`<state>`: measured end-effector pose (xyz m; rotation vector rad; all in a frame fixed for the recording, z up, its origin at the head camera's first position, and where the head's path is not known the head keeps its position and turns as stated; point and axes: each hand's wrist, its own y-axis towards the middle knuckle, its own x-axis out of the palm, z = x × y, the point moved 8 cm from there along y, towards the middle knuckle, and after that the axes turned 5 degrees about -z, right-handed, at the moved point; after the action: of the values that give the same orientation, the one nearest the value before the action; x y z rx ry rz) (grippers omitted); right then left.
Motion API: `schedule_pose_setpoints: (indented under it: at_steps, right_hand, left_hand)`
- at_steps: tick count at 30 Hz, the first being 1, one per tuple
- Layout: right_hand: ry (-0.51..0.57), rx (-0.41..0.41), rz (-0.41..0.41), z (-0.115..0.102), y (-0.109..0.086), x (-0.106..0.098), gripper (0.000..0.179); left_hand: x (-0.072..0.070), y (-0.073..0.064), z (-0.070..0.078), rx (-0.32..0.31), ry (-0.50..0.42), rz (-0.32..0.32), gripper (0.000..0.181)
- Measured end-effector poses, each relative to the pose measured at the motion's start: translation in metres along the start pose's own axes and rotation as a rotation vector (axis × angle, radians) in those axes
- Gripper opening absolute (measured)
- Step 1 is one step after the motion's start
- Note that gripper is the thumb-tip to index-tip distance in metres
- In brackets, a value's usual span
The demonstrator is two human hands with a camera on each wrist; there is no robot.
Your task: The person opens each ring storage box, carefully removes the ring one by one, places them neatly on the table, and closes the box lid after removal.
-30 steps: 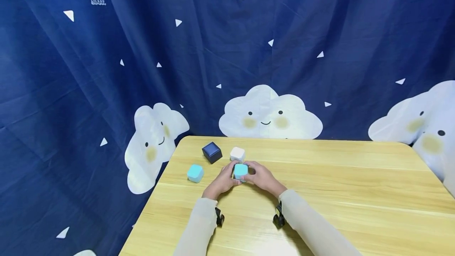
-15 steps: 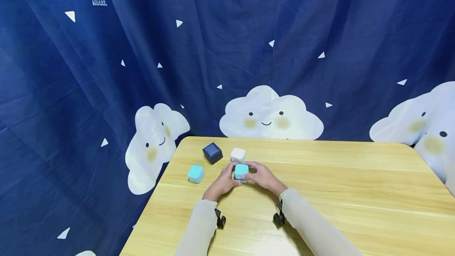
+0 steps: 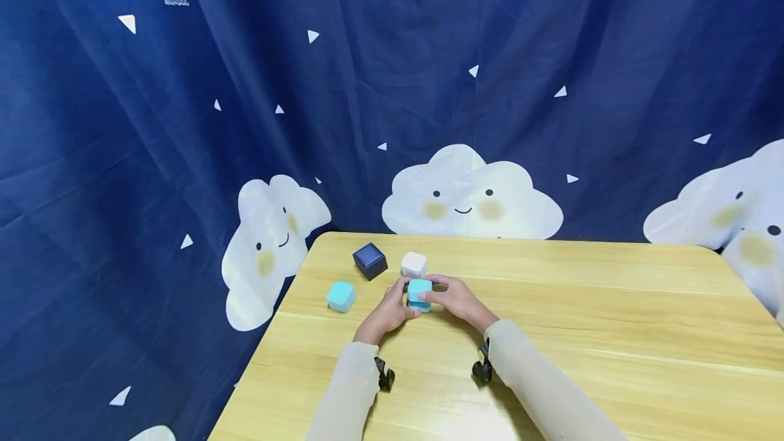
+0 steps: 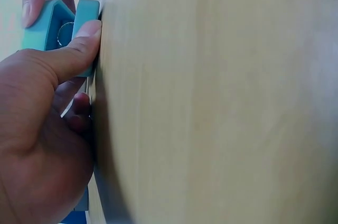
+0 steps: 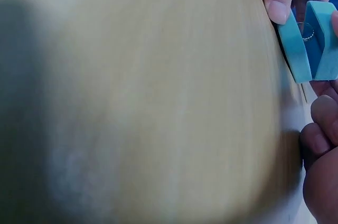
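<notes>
A small turquoise ring box [image 3: 419, 287] is between both hands at the table's middle left. Its hinged lid [image 5: 325, 39] stands partly raised, and a thin ring [image 4: 64, 34] shows inside against the blue lining. My left hand [image 3: 388, 310] grips the lower part, its thumb pressed on the front of the base [image 5: 294, 49] in the right wrist view. The lid is pinched by my right hand [image 3: 458, 301], with a fingertip on its outer face in the left wrist view. Directly behind the ring box is a white box [image 3: 414, 264].
Left of the hands lies another turquoise box [image 3: 341, 297], and a dark navy box [image 3: 370, 261] stands behind it. All rest on a wooden table [image 3: 582, 332]. A blue curtain [image 3: 343, 87] with clouds hangs along the table's far edge.
The ring box's lid has tilted up away from its base, so a gap now shows at the front. Both hands stay around it; the whole view has shifted slightly.
</notes>
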<state>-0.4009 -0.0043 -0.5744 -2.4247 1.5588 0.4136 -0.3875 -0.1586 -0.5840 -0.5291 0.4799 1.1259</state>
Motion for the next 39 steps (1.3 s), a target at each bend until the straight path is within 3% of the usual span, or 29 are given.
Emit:
schedule_pose_setpoints:
  at_steps: [16, 22, 31, 39]
  right_hand:
    - [0.13, 0.109, 0.037, 0.009, 0.007, -0.009, 0.066]
    - [0.152, 0.13, 0.013, 0.01, 0.011, -0.006, 0.072]
    - [0.184, 0.164, -0.035, 0.01, 0.013, -0.007, 0.064]
    - [0.212, 0.122, -0.056, 0.008, 0.011, -0.006, 0.062]
  left_hand:
    - [0.003, 0.002, 0.002, 0.006, -0.026, 0.012, 0.068]
    - [0.001, 0.002, -0.003, -0.024, -0.042, 0.031, 0.065]
    - [0.001, -0.003, -0.002, -0.031, -0.052, 0.043, 0.066]
    - [-0.001, -0.004, -0.005, -0.044, -0.057, 0.065, 0.059]
